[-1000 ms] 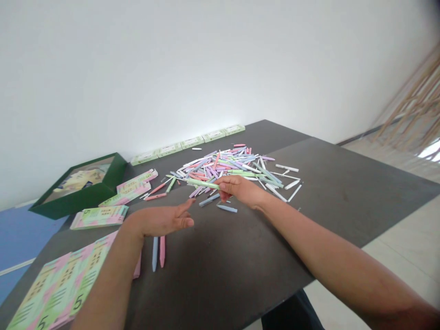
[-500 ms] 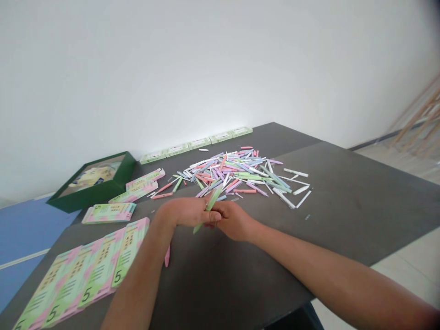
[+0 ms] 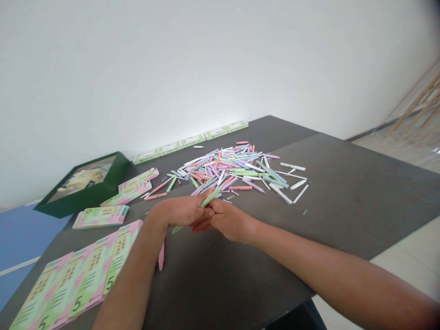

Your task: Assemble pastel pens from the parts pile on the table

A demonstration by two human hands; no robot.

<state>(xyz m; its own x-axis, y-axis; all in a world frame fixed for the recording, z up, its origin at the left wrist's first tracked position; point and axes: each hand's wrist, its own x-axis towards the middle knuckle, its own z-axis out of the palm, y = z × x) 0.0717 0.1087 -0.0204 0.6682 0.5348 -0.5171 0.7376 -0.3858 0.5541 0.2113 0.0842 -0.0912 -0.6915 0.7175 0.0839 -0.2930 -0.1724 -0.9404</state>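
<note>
My left hand is closed around a light green pen, which slants up to the right. The pen's middle is covered by the hand, and its lower tip sticks out at the lower left. My right hand presses against the left one, its fingers curled together beside the pen. What lies inside those right fingers is hidden. A pink pen lies on the dark table by my left forearm. Just past my hands spreads a heap of pastel pens and pen parts.
Flat green-and-pink packs overlap at the front left, with another pack behind them. A green box holding plastic packaging stands at the left edge. Several pale green boxes line the wall.
My hands have shifted slightly left in view, and the green pen has tilted nearer to flat. The whole view has moved a little.
</note>
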